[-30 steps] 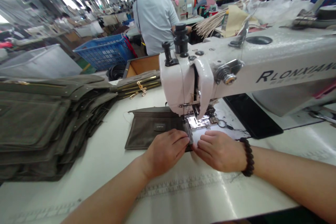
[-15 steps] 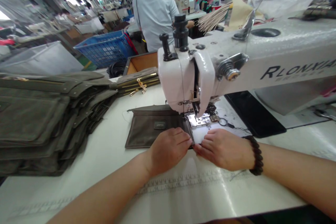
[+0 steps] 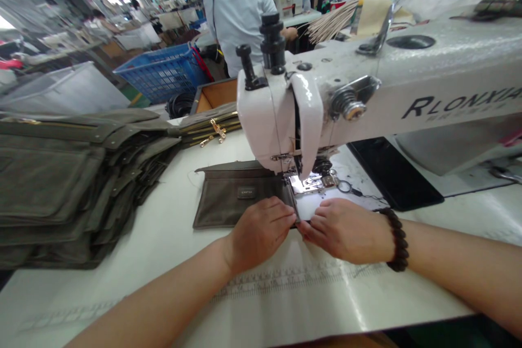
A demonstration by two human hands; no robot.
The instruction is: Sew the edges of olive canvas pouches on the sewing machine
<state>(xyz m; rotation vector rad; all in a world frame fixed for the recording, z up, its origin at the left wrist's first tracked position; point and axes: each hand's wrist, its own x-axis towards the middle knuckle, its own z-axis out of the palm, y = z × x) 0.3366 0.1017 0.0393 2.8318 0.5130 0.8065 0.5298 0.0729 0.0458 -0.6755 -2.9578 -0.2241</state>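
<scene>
A flat olive-grey fabric panel [image 3: 228,198] with a small dark label lies on the white table under the head of a white sewing machine [image 3: 281,114]. My left hand [image 3: 256,234] rests on the panel's near right corner, fingers curled and pressing the edge. My right hand [image 3: 346,228], with a dark bead bracelet on the wrist, meets it fingertip to fingertip and pinches the same edge just in front of the presser foot [image 3: 308,182].
A tall stack of olive fabric pieces [image 3: 61,185] fills the left of the table. Zippered pieces with gold pulls [image 3: 212,130] lie behind. A blue basket [image 3: 163,73] and a person in a light shirt [image 3: 240,8] stand beyond. A black panel [image 3: 391,174] sits right of the needle.
Both hands stay on the panel's edge at the presser foot; they have barely shifted. The view has dipped and moved slightly closer to the machine.
</scene>
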